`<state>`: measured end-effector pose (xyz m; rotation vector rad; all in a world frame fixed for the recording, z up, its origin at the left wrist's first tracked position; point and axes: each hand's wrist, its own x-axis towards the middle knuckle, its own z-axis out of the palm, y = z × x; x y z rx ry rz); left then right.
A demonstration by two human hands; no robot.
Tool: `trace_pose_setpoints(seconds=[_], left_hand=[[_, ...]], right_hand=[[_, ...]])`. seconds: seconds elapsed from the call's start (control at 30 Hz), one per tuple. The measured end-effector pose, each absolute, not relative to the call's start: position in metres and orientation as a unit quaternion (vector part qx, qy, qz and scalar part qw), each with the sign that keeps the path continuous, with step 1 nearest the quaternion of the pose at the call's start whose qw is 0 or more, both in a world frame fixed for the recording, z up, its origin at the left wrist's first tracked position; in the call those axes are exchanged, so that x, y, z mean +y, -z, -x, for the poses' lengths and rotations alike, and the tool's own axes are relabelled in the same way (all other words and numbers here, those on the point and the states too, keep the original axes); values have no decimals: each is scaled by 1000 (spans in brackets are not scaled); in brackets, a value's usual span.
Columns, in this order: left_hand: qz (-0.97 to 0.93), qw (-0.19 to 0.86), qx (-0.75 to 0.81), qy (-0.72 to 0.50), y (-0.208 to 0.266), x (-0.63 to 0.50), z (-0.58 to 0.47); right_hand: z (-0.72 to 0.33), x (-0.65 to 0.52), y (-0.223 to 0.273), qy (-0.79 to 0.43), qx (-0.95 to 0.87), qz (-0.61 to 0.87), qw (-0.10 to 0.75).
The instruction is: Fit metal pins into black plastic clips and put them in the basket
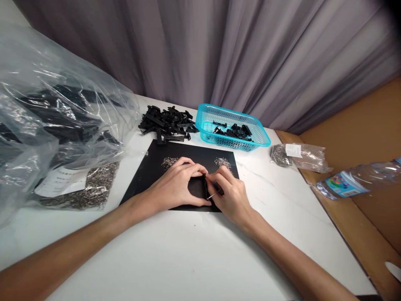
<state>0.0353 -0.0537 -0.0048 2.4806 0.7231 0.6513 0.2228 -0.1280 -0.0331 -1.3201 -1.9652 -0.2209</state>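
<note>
Over a black mat point(140, 171), my left hand point(177, 184) grips a narrow black plastic part point(205, 187) between its thumb and fingers. My right hand point(230, 190) is closed at the part's right side, its fingertips pinching a thin shiny metal piece point(213, 195) against it. How the metal piece meets the part is too small to tell. Behind my left hand lies a small heap of metal pieces point(169, 162), and behind my right hand lies a second heap point(223, 162).
Loose black parts point(167, 121) are piled beyond the mat, beside a blue basket point(233, 144) holding similar parts. A large clear bag point(62, 108) and a bag of metal pieces point(97, 188) stand left. At right are a small bag point(282, 155) and a plastic bottle point(347, 184).
</note>
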Motion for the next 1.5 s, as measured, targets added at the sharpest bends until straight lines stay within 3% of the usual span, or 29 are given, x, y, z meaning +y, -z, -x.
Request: trace_pose_setpoints(seconds=[0.17, 0.27, 0.37, 0.57, 0.73, 0.83, 1.5], left_hand=[[-904, 240, 266, -233, 5, -54, -35], [-903, 236, 277, -228, 6, -53, -33], [-901, 231, 287, -229, 6, -54, -32], [-904, 230, 280, -228, 5, -57, -30], [-900, 237, 276, -238, 5, -56, -30], [-902, 235, 277, -235, 5, -56, -31], [-904, 219, 280, -237, 8, -54, -32]], right_hand=[[-226, -128, 28, 64, -793, 494, 349], [-233, -132, 14, -21, -798, 495, 342], [-244, -134, 0, -93, -772, 504, 377], [-260, -128, -4, -77, -706, 565, 420], [-257, -124, 5, -281, -644, 530, 476], [-254, -122, 10, -332, -631, 486, 505], [-251, -121, 11, -327, -674, 467, 470]])
